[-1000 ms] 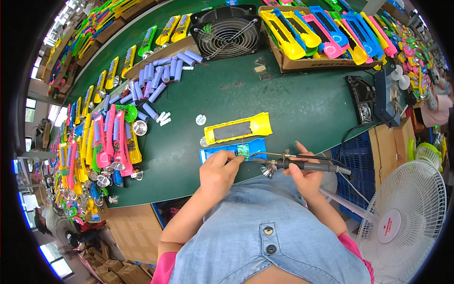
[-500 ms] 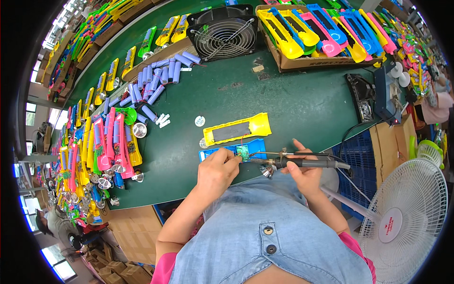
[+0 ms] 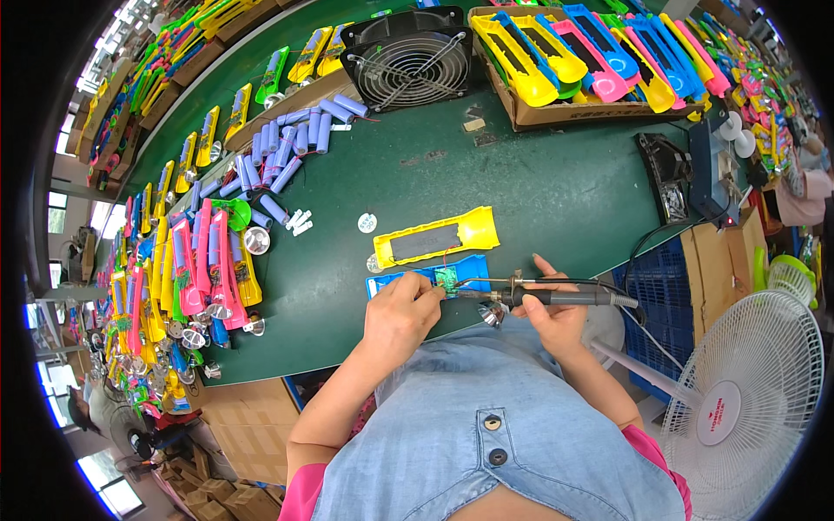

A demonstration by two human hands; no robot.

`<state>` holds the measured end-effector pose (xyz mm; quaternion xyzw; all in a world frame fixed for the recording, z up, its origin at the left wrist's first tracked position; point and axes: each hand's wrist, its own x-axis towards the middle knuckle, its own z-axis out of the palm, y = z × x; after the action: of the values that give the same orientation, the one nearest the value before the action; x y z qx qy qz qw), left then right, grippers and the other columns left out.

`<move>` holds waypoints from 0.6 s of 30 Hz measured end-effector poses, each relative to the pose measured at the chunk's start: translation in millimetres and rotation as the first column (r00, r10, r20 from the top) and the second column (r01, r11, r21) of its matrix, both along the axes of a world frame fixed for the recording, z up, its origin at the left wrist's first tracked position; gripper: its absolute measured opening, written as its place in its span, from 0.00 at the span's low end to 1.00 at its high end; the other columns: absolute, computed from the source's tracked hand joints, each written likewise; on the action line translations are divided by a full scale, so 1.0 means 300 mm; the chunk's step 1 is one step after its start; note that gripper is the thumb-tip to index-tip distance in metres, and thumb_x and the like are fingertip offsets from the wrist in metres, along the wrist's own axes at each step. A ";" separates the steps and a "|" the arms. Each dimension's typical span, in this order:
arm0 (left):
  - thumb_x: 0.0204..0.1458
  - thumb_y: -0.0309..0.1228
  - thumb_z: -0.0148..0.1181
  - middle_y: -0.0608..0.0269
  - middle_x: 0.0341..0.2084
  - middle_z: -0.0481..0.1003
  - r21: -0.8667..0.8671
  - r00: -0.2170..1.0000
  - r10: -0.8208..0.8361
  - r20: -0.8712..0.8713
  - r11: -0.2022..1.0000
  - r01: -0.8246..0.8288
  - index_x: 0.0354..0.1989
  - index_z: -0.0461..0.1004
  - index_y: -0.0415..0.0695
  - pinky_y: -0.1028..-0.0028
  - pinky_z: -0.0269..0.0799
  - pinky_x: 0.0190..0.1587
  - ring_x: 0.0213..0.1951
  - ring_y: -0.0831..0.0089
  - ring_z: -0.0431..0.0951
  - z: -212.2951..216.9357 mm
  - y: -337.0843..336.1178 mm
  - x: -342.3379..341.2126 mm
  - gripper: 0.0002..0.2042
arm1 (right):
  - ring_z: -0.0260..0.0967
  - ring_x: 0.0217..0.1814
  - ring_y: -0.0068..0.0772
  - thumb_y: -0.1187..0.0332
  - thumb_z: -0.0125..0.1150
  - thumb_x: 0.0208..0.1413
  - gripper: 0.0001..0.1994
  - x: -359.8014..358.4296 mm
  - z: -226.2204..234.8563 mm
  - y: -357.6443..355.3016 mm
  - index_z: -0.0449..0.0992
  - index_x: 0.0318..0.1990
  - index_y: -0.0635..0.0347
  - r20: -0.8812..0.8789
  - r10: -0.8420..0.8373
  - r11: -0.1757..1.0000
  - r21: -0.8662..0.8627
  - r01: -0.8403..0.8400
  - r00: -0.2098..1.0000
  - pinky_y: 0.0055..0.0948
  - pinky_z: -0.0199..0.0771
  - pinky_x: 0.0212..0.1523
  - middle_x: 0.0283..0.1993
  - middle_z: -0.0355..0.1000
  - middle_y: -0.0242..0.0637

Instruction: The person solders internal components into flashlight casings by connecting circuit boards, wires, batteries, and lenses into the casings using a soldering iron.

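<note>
Soldering iron (image 3: 569,297) slightly leveller, shifted slightly left

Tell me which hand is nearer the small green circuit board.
Left. The left hand is just left of the green circuit board; the right hand is farther off, to its right, gripping a dark-handled soldering iron.

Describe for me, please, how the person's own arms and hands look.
The left grip and right grip are bare hands, with no gloves visible. The forearms are bare too, with no wristbands showing. Pink sleeves start higher up, beside a light-blue denim garment with round front buttons.
</note>
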<state>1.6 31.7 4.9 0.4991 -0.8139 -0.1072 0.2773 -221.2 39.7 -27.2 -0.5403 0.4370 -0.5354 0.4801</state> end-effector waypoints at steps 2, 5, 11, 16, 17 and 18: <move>0.32 0.20 0.62 0.64 0.22 0.68 0.004 1.000 -0.003 0.005 1.000 0.003 0.26 0.76 0.42 0.74 0.68 0.22 0.22 0.71 0.72 0.004 -0.001 -0.001 0.09 | 0.72 0.30 0.21 0.75 0.59 0.47 0.09 -0.003 -0.004 0.002 0.70 0.37 0.64 -0.013 0.000 1.000 -0.006 0.000 1.000 0.48 0.43 0.64 0.22 0.74 0.32; 0.32 0.20 0.62 0.64 0.21 0.68 0.007 1.000 -0.010 0.010 1.000 0.010 0.26 0.76 0.42 0.74 0.68 0.22 0.22 0.71 0.72 0.007 -0.002 -0.003 0.09 | 0.72 0.30 0.21 0.75 0.59 0.47 0.09 -0.003 -0.010 0.013 0.71 0.37 0.64 0.016 -0.011 0.999 0.033 0.010 1.000 0.48 0.44 0.64 0.22 0.74 0.32; 0.34 0.22 0.61 0.65 0.22 0.66 -0.002 1.000 -0.014 0.021 1.000 0.014 0.26 0.74 0.43 0.74 0.67 0.23 0.23 0.71 0.70 0.003 -0.001 -0.007 0.08 | 0.72 0.31 0.22 0.75 0.59 0.46 0.08 -0.024 0.022 0.007 0.73 0.36 0.64 0.002 -0.024 1.000 -0.006 0.024 1.000 0.49 0.46 0.63 0.22 0.74 0.32; 0.33 0.22 0.60 0.65 0.22 0.65 -0.002 0.999 -0.006 0.038 1.000 0.006 0.26 0.74 0.43 0.73 0.68 0.24 0.24 0.71 0.70 0.004 0.005 -0.007 0.08 | 0.71 0.30 0.22 0.75 0.59 0.46 0.08 -0.047 0.048 0.010 0.72 0.36 0.62 -0.069 -0.064 0.985 -0.164 0.052 0.996 0.51 0.45 0.63 0.24 0.74 0.32; 0.33 0.22 0.60 0.65 0.22 0.65 -0.003 0.999 -0.007 0.038 1.000 0.007 0.26 0.74 0.43 0.73 0.68 0.24 0.24 0.71 0.70 0.003 0.005 -0.008 0.08 | 0.71 0.29 0.22 0.74 0.59 0.46 0.09 -0.048 0.046 0.019 0.71 0.37 0.62 -0.070 -0.083 0.981 -0.180 0.070 0.994 0.51 0.44 0.63 0.24 0.74 0.32; 0.33 0.21 0.61 0.63 0.22 0.67 -0.010 0.999 -0.006 0.046 1.000 0.006 0.27 0.75 0.42 0.73 0.68 0.25 0.24 0.70 0.71 0.003 0.007 -0.011 0.09 | 0.71 0.29 0.22 0.74 0.58 0.47 0.10 -0.050 0.045 0.024 0.70 0.38 0.62 -0.070 -0.101 0.977 -0.196 0.086 0.992 0.51 0.43 0.63 0.24 0.74 0.32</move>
<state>-1.6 33.6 5.7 0.4975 -0.8222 -0.0924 0.2607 -236.3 46.9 -13.8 -0.5838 0.4268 -0.5753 0.3822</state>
